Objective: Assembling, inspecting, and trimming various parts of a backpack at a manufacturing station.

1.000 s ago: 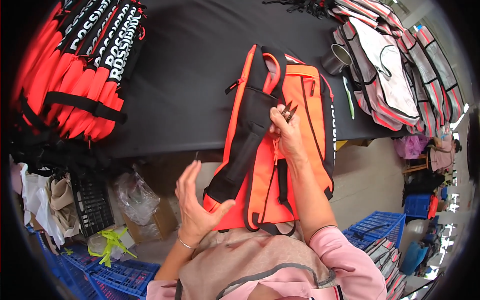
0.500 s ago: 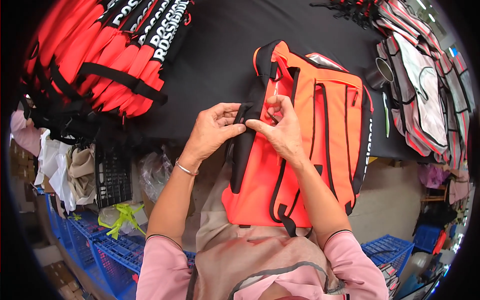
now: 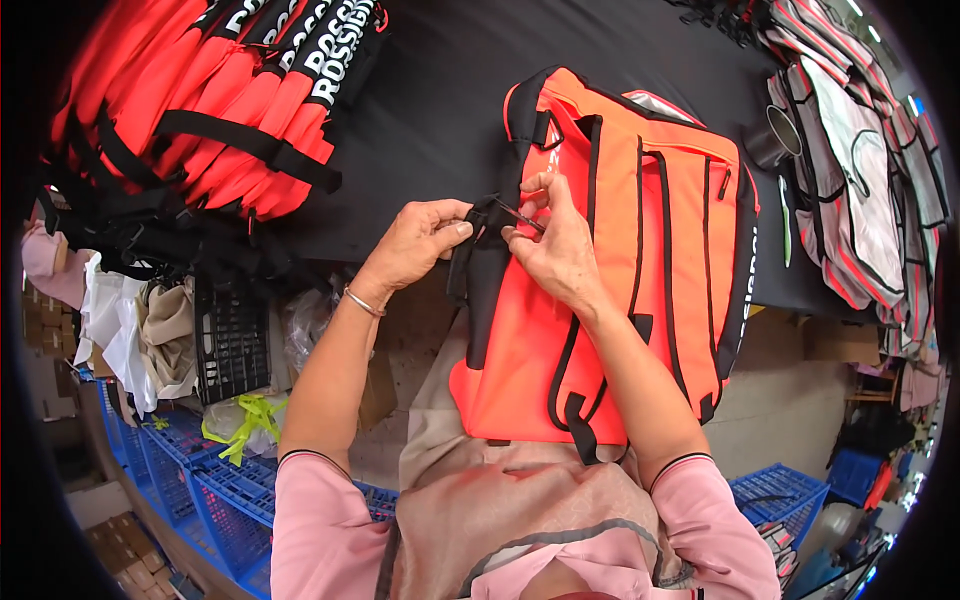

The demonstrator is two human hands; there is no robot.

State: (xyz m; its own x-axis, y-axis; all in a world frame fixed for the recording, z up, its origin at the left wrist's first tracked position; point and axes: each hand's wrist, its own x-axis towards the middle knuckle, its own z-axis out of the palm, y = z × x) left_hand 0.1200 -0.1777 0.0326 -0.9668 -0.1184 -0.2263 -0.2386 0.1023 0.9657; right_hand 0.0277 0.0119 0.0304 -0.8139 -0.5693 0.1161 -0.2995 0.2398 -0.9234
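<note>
An orange-red backpack [image 3: 620, 270] with black trim lies in front of me, partly on the table and partly against my lap. At its left side my left hand [image 3: 415, 245] pinches a black strap [image 3: 478, 222] between thumb and fingers. My right hand [image 3: 555, 245], above the bag's left panel, is closed around small thread snips [image 3: 522, 216]. Their thin tips point left at the strap, near my left fingertips. Whether the blades touch a thread is too small to make out.
Several red-and-black bags [image 3: 230, 140] with loose straps are stacked at the left. Grey bag pieces [image 3: 850, 190] lie at the right, beside a metal cup [image 3: 772, 138] and a pale green tool [image 3: 785, 220]. Blue crates [image 3: 225, 505] stand below the black-covered table [image 3: 430, 110].
My hands have drawn slightly apart, the left one moving left with the strap. The snips now show between my right fingers. The backpack has shifted a little right in view.
</note>
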